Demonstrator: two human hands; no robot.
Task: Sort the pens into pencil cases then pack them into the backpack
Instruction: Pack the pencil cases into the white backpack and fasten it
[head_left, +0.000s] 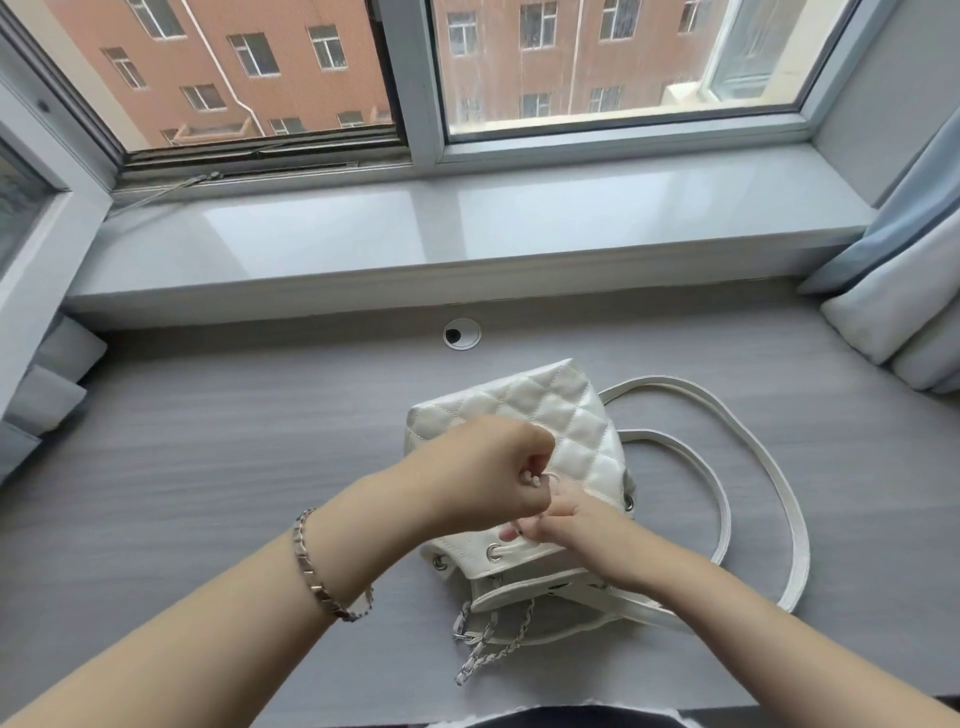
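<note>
White quilted leather backpack (566, 415) lying on the grey wood-grain desk (208, 441)

Left hand (488, 478) fisted over its drawstring mouth; right hand (566, 525) pinching the cord there; straps trail rightward.

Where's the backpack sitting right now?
In the head view the white quilted backpack lies on the grey desk, centre-right, below the round cable hole, with both hands at its drawstring opening and its straps looping off to the right.
</note>
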